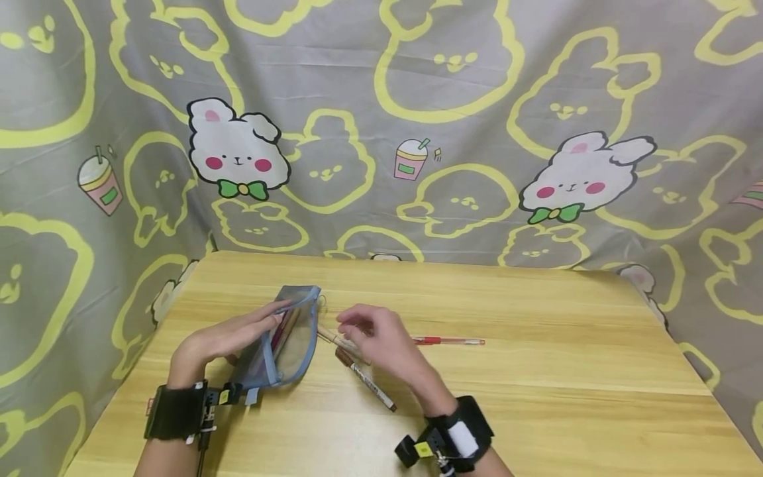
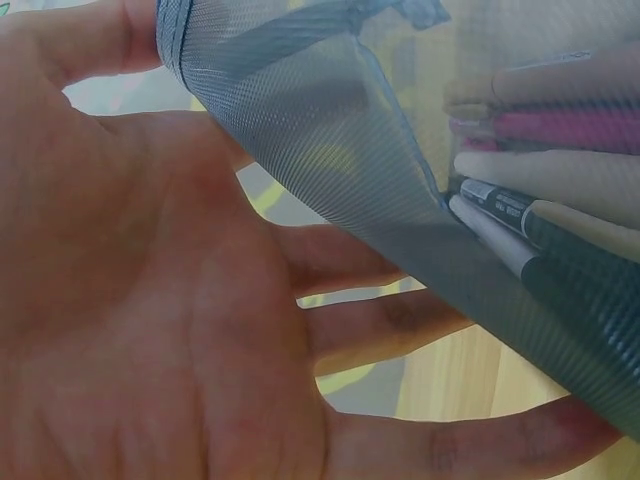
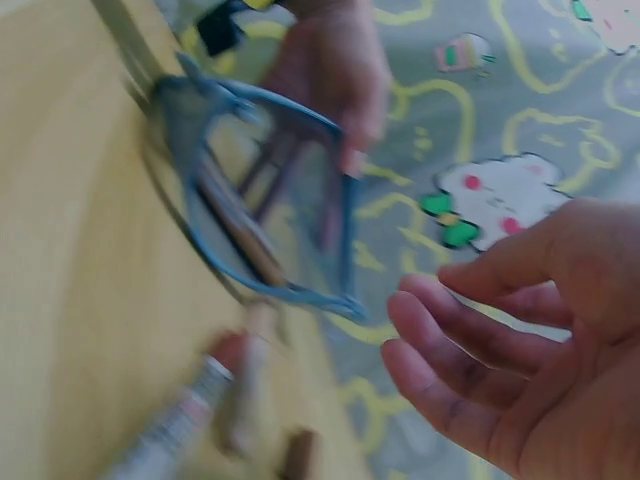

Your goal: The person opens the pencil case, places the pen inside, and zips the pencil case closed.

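My left hand holds a blue mesh pencil case by one side of its mouth, the thumb at the edge and the fingers spread along the mesh. The case gapes, and several pens and markers lie inside. My right hand hovers just right of the case, its fingers loosely bent and nothing held in them. Below it on the table lie a brown-capped marker and a beige marker, the latter partly hidden by the hand. A red pen lies behind the right wrist.
The wooden table stretches to the right of the hands. A grey curtain with yellow outlines and rabbit heads hangs behind the table and along its sides. Each wrist wears a black strap with a small camera.
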{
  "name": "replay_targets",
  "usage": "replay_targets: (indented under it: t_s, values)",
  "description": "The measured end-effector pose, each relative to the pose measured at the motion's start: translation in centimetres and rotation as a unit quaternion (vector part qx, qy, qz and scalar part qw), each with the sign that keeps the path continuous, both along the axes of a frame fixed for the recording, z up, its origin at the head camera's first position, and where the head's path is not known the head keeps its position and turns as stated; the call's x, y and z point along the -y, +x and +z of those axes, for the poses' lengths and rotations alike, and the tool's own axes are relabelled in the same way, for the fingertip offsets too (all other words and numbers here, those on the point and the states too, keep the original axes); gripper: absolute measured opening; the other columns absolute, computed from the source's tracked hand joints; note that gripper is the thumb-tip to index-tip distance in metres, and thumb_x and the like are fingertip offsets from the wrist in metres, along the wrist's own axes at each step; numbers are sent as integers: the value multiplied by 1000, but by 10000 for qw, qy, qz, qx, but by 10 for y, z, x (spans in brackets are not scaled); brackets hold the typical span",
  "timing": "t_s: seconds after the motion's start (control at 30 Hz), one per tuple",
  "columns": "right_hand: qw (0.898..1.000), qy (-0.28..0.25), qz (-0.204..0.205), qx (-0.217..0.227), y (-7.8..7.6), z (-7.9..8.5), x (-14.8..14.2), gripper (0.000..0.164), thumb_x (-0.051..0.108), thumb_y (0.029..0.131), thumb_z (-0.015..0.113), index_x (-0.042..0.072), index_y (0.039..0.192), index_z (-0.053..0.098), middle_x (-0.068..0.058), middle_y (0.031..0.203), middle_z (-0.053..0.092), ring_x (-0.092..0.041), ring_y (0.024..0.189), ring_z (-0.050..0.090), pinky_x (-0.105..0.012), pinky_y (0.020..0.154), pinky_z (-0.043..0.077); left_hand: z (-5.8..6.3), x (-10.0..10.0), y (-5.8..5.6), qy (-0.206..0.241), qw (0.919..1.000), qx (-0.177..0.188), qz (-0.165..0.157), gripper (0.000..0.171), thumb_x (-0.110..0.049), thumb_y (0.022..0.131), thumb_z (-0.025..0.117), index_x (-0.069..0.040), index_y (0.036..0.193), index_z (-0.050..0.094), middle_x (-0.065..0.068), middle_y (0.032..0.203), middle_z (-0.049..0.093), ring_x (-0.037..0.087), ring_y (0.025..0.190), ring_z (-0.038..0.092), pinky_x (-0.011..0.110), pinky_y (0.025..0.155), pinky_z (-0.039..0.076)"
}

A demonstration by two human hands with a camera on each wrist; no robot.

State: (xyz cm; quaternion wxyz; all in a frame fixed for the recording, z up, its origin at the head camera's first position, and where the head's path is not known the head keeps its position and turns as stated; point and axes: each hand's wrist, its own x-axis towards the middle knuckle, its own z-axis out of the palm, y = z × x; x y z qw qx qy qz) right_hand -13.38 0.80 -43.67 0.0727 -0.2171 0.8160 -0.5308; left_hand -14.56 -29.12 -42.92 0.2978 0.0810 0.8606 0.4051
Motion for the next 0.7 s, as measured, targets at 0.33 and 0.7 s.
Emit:
replay_targets:
  t_s: [0.33, 0.7]
  values:
    - [9894, 1082, 144, -956, -3, 19, -61, 23, 6, 99, 66, 11, 121, 73, -3, 121, 71, -25, 110, 67, -50, 93, 56, 1, -2, 1, 58, 10000, 8, -26, 68, -49, 110, 37, -18, 166, 15, 29, 168, 2, 67, 141, 18, 74, 72, 53]
    - [9707, 1534, -827, -1653, -20, 11, -112, 33, -3, 90, 73, 5, 122, 72, -13, 125, 66, -35, 117, 62, -55, 94, 55, 2, -1, 3, 28, 10000, 79, 30, 70, -51, 109, 37, -19, 167, 14, 27, 168, 2, 65, 142, 19, 75, 75, 52]
